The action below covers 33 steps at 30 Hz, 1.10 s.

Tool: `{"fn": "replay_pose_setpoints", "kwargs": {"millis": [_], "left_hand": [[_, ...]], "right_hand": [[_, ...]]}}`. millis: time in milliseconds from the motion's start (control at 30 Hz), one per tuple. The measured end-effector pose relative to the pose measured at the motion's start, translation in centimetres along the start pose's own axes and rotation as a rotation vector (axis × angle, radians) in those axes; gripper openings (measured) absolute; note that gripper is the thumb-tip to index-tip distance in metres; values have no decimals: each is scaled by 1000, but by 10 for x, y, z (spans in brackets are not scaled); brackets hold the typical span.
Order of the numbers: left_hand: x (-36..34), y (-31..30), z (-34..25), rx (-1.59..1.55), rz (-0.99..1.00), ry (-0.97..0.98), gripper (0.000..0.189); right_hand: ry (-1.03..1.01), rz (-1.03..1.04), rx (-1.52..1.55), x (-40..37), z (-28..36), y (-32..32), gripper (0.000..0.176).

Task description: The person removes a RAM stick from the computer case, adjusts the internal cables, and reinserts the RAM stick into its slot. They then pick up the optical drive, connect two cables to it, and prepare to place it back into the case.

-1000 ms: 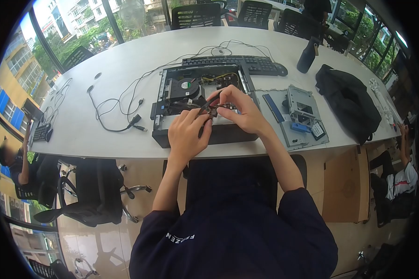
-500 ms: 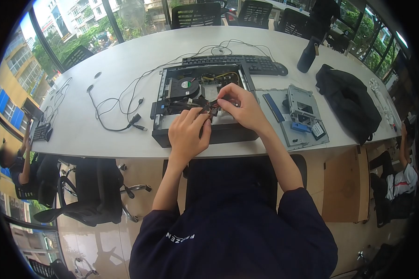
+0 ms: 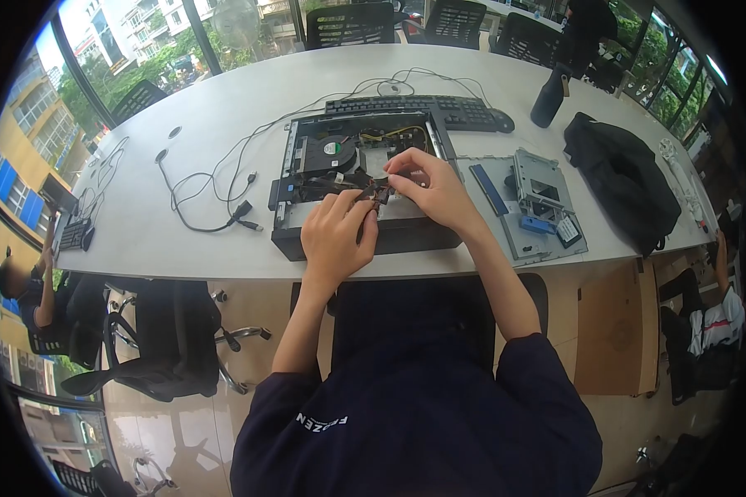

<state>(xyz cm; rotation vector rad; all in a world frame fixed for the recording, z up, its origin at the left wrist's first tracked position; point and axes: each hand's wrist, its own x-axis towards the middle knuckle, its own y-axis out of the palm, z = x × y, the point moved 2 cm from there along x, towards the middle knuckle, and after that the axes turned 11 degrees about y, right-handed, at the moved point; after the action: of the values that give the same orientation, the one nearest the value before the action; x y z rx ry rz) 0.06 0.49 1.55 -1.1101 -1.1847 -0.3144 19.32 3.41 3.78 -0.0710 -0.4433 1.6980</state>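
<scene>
An opened black desktop computer case [image 3: 365, 236] lies on the white table in front of me. Inside it, a round blower fan [image 3: 330, 154] sits at the left rear, and yellow wires [image 3: 406, 131] run along the back. Over the front part of the case, a bundle of dark and reddish cables [image 3: 380, 192] runs between my hands. My left hand [image 3: 338, 236] is closed on the cables from the left, thumb and fingers pinching. From the right, my right hand [image 3: 427, 186] pinches the same bundle with thumb and forefinger. The exact connector between the fingertips is too small to make out.
Behind the case lie a black keyboard [image 3: 423, 108] and a mouse [image 3: 496, 122]. To the right are a metal side panel [image 3: 568, 236] bearing a drive bracket [image 3: 543, 186], a dark bottle [image 3: 549, 99] and a black bag [image 3: 626, 178]. Loose cables [image 3: 211, 178] spread on the left.
Both hands stay over the cables with almost no movement. The right fingertips shift very slightly, and the whole view drifts a little.
</scene>
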Motion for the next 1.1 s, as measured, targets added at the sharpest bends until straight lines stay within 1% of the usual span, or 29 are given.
{"fn": "replay_pose_setpoints", "kwargs": {"millis": [33, 67, 100, 133, 167, 200, 233, 267, 333, 400, 533, 633, 700, 733, 767, 833, 900, 933, 1000, 1033, 1100], "left_hand": [[0, -1, 0, -3, -4, -1, 8], [-1, -1, 1, 1, -3, -2, 8], [-2, 0, 3, 2, 2, 1, 11], [-3, 1, 3, 3, 8, 3, 14], [-3, 0, 3, 3, 7, 3, 14], [-3, 0, 2, 10, -5, -10, 19], [-3, 0, 2, 18, -17, -24, 25], [-3, 0, 2, 19, -17, -24, 25], [-3, 0, 2, 32, -23, -45, 39], [-6, 2, 4, 32, -15, -67, 41], [-7, 3, 6, 30, -6, -81, 45], [-7, 5, 5, 45, -14, -80, 41], [-7, 4, 5, 39, -16, -70, 39], [-7, 4, 5, 33, -19, -60, 37], [-6, 3, 4, 33, -19, -60, 37], [-4, 2, 3, 37, -64, -24, 29], [-5, 3, 4, 35, -65, -19, 26], [-6, 3, 4, 32, -64, -14, 24], [-7, 3, 3, 30, -61, -17, 22], [-7, 4, 4, 30, -59, -21, 20], [-7, 4, 5, 37, -59, -11, 21]], "right_hand": [[-1, 2, 2, 1, -2, 0, 15], [1, -16, -42, 2, -2, 1, 20], [4, -35, -87, 3, -2, 2, 24], [3, -34, -86, 2, 0, 2, 24], [124, 24, -84, 1, 7, 2, 27], [245, 82, -82, -1, 10, 3, 31], [244, 82, -83, -1, 8, 3, 31], [206, 96, -97, 0, 6, 4, 32], [167, 110, -110, 1, 2, 5, 34], [116, 113, -139, 2, 0, 5, 36], [102, 109, -139, 0, 5, 4, 34], [100, 80, -153, 0, 9, 3, 32], [182, 71, -94, -2, 7, 2, 31], [182, 70, -94, -2, 7, 2, 31], [150, 67, -103, -2, 6, 2, 33], [118, 64, -111, 1, 1, 2, 34], [-13, 74, -137, 3, -1, 3, 37], [-13, 73, -137, 2, -3, 3, 37], [60, 74, -95, 0, 3, 3, 38], [60, 74, -96, -2, 8, 3, 38], [152, 67, -102, -5, 18, 3, 35]]}}
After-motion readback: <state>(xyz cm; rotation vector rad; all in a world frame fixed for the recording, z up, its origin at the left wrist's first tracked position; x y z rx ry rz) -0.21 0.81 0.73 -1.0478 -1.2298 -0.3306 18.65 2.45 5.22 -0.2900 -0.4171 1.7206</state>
